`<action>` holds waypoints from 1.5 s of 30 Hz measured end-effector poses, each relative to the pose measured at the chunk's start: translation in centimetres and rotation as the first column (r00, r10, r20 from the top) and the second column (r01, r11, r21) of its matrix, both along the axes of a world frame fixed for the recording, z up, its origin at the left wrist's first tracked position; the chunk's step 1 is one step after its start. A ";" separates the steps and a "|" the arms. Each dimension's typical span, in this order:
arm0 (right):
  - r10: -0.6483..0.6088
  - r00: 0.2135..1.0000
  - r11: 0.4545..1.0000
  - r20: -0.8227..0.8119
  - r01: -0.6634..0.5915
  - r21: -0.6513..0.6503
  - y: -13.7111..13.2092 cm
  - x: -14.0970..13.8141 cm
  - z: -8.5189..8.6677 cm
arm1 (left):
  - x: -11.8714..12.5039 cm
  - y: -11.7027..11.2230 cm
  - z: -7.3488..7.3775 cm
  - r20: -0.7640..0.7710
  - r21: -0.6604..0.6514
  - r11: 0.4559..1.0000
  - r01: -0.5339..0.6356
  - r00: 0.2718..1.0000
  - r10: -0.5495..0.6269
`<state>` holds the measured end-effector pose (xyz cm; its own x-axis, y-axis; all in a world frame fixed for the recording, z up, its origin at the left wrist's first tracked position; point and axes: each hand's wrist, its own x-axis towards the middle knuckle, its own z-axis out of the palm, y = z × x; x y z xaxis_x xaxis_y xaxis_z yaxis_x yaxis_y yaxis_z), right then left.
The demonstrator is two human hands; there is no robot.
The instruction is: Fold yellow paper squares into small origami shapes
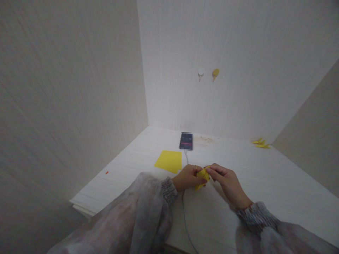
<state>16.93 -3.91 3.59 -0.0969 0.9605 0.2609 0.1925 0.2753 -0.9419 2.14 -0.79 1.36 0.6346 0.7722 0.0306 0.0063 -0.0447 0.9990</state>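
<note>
A small piece of folded yellow paper (201, 175) is held between my two hands above the white table. My left hand (188, 177) grips it from the left, with the thumb across its front. The fingertips of my right hand (225, 181) pinch its upper right edge. Behind my left hand, a flat yellow sheet of paper (168, 161) lies on the table. The fingers partly cover the folded piece, so its full shape is hidden.
A dark, pixelated device (186, 141) with a cable (186, 222) lies near the back wall. Folded yellow paper pieces (261, 144) rest in the far right corner. A small orange-red bit (107, 173) is at left. White and yellow hooks (215, 72) are on the wall.
</note>
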 end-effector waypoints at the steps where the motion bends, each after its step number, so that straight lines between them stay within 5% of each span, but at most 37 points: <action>1: -0.001 1.000 1.000 0.000 0.001 -0.001 0.1 0.0 -0.1 | 0.0 -0.1 0.1 -0.001 0.005 1.000 -0.002 1.000 0.002; 11: -0.071 0.988 0.997 0.135 0.066 0.043 0.2 0.1 -0.4 | 0.1 0.1 -0.2 -0.234 0.165 0.982 -0.093 0.963 0.131; 15: -0.114 0.965 0.988 0.235 0.086 0.125 0.3 0.0 -0.5 | -0.1 0.2 0.3 -0.377 0.497 0.853 -0.161 0.845 0.380; 18: -0.155 0.947 0.983 0.282 0.118 0.144 0.5 0.0 -0.6 | -0.2 0.2 0.4 -0.365 0.636 0.759 -0.143 0.810 0.458; 27: -0.263 0.864 0.963 0.429 0.204 0.178 0.7 0.0 -1.0 | 0.0 0.0 0.6 -0.376 0.739 0.670 -0.062 0.788 0.487; 34: -0.321 0.876 0.947 0.361 0.285 0.151 0.5 -0.4 -0.6 | 0.1 -0.5 1.2 -0.401 0.797 0.603 0.020 0.764 0.505; 42: -0.373 0.909 0.928 0.188 0.369 0.057 0.5 -0.5 -0.3 | 0.2 -1.3 2.5 -0.436 0.791 0.608 0.068 0.759 0.483; 45: -0.367 0.924 0.930 0.110 0.364 0.045 0.6 0.0 -0.5 | 0.3 -1.1 2.1 -0.408 0.745 0.667 -0.005 0.788 0.462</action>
